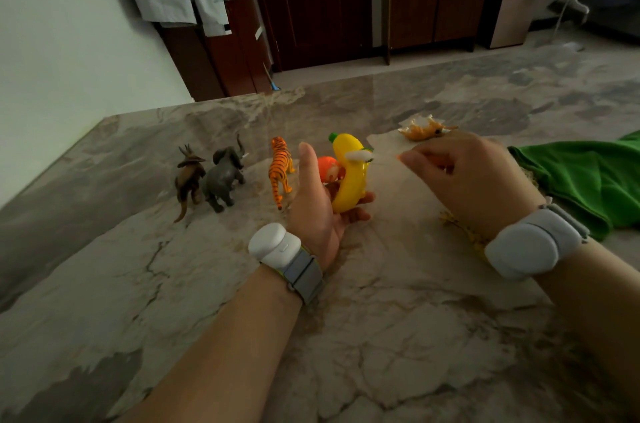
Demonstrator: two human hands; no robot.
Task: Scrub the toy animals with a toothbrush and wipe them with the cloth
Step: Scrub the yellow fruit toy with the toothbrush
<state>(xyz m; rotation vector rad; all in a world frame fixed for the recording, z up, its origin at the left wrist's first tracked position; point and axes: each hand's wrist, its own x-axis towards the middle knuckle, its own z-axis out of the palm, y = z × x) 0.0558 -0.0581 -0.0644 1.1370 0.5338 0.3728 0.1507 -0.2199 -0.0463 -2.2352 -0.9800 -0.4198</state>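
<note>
Marbled tabletop carried a brown horned animal, a grey elephant and a tiger, standing in a row. The left hand gripped a yellow banana toy, fingers curled beneath it. The right hand pinched a clear toothbrush, its white bristles against the banana toy. A green cloth lay crumpled near the right wrist

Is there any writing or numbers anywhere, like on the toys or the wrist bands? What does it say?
No words or numbers can be read.
The yellow banana toy in the left hand, the toothbrush in the right hand, the tiger, the elephant and the green cloth: no print shows.
The wrist bands: plain.
The white slips on the dark cabinet: too small to read.
</note>
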